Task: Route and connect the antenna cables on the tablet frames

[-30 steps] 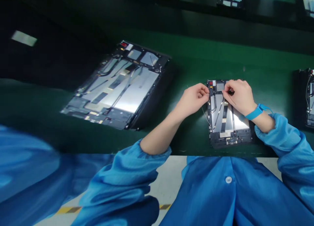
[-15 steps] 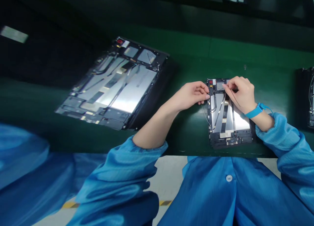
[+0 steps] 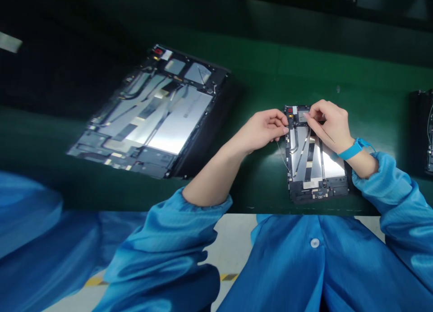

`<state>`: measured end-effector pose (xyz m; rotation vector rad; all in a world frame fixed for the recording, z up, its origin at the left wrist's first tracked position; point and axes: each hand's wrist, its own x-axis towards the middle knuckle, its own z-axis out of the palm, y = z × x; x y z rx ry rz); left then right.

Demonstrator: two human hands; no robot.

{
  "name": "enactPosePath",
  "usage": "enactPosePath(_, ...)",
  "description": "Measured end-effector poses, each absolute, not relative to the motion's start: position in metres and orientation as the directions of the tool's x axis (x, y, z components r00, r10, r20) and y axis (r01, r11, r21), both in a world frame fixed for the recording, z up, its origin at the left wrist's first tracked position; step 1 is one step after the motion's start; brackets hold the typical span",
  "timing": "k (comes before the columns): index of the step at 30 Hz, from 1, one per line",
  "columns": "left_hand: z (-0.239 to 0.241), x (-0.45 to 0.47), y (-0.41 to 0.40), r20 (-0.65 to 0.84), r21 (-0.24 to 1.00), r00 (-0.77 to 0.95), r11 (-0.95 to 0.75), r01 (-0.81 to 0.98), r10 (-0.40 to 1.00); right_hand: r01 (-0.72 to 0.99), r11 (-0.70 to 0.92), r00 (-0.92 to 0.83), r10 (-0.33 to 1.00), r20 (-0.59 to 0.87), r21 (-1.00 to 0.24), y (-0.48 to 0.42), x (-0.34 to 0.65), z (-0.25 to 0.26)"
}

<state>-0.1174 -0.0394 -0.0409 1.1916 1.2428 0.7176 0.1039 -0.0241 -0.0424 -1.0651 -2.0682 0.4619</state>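
An opened tablet [image 3: 333,164] lies on the green bench in front of me, its silver inside, dark ribbon cables and black lower board facing up. At its upper left edge, my left hand [image 3: 267,129] is closed in a pinch. A thin light wire [image 3: 283,158] runs from under those fingers down to the tablet's left side. My right hand [image 3: 329,122] is bent over the tablet's top part, thumb and forefinger pinched together near a grey panel. Across that palm lies a thin dark line-like piece [image 3: 327,135], too fine to identify. A blue band [image 3: 352,149] circles my right wrist.
Another opened tablet [image 3: 169,122], larger in view, lies slanted to the left on a dark block. Part of a third device [image 3: 429,136] shows at the right edge. A blue sleeve [image 3: 30,222] of another person is at lower left. The bench's front edge [image 3: 304,213] runs before me.
The view has shifted slightly, moving the left tablet a little left. My right fingers have edged slightly left over the tablet's top; my left hand stays at its edge.
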Motion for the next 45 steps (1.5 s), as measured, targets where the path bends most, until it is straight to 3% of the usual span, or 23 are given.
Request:
enactPosePath(9, -0.038, -0.107, -0.045, -0.335, 0.939, 0.124, 0.320, 0.128, 0.934, 0.634, 0.676, -0.517, 0.731, 0.444, -0.375, -0.049, 0.119, -0.044)
enactPosePath(16, -0.037, -0.106, -0.046, -0.335, 0.933, 0.123, 0.311, 0.181, 0.934, 0.553, 0.669, -0.492, 0.743, 0.454, -0.496, -0.065, 0.132, -0.046)
enactPosePath(21, -0.034, -0.111, -0.041, -0.288, 0.907, 0.132, 0.225, 0.356, 0.949, 0.549, 0.651, -0.444, 0.759, 0.477, -0.525, -0.069, 0.139, -0.049)
enactPosePath(24, -0.023, -0.112, -0.031, -0.241, 0.805, 0.185, 0.090, 0.586, 0.953, 0.550, 0.628, -0.404, 0.777, 0.483, -0.551, -0.068, 0.142, -0.052)
enactPosePath(28, -0.008, -0.108, -0.012, -0.214, 0.577, 0.344, -0.165, 0.800, 0.914, 0.533, 0.605, -0.361, 0.795, 0.487, -0.591, -0.065, 0.145, -0.055)
enactPosePath(31, -0.003, -0.104, -0.001, -0.243, 0.489, 0.435, -0.278, 0.827, 0.867, 0.522, 0.602, -0.359, 0.797, 0.485, -0.604, -0.064, 0.146, -0.055)
enactPosePath(36, -0.007, -0.106, 0.007, -0.277, 0.455, 0.477, -0.323, 0.830, 0.834, 0.511, 0.607, -0.365, 0.794, 0.486, -0.608, -0.065, 0.146, -0.053)
enactPosePath(42, -0.010, -0.103, -0.004, -0.197, 0.320, 0.463, -0.390, 0.864, 0.864, 0.511, 0.558, -0.340, 0.830, 0.442, -0.654, -0.055, 0.150, -0.051)
enactPosePath(45, -0.005, -0.097, -0.022, -0.099, 0.321, 0.389, -0.341, 0.884, 0.916, 0.552, 0.519, -0.274, 0.852, 0.446, -0.652, -0.040, 0.151, -0.047)
